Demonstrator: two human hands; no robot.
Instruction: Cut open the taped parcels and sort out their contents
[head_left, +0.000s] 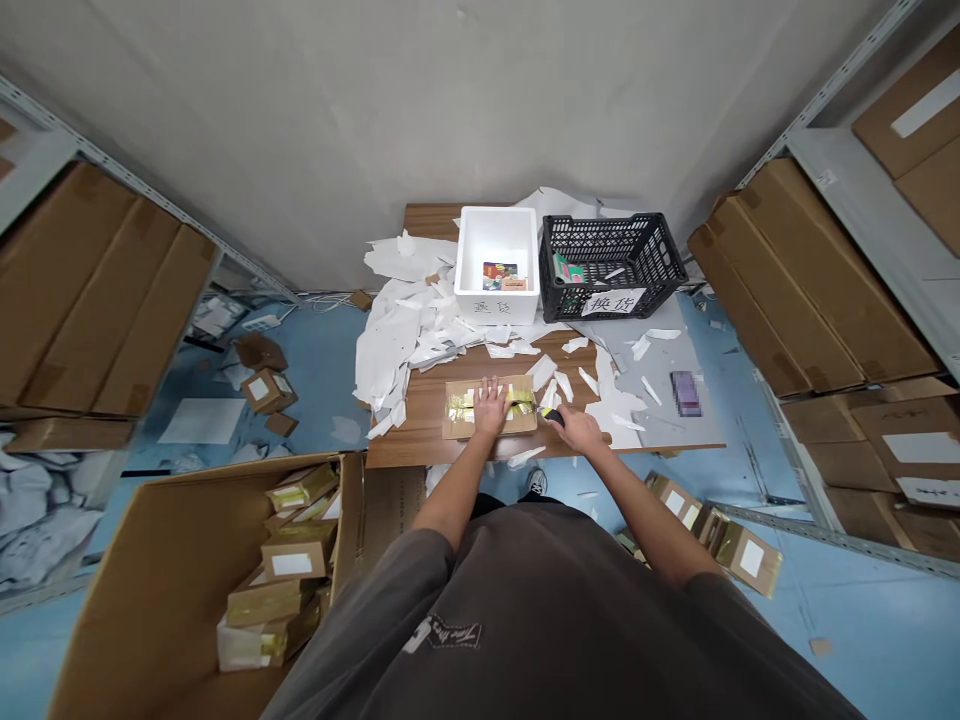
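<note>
A flat cardboard box point(459, 428) with yellowish tape across its top lies near the table's front edge. A dark slit or gap runs along the tape on its right part. My left hand point(489, 408) rests on the middle of the box, fingers spread and pressing down. Just off the box's right end, my right hand point(580, 430) is closed around a yellow and black box cutter point(553, 415), its tip towards the box. The blade itself is too small to make out. Torn white paper scraps point(564, 386) lie around both hands.
On the wooden table point(431, 385) stand a white foam box point(496, 305) and a black plastic crate point(600, 275), each with items inside. A purple item point(685, 393) lies at right. A large carton point(187, 510) of taped boxes stands front left. Shelves with cartons point(817, 290) flank both sides.
</note>
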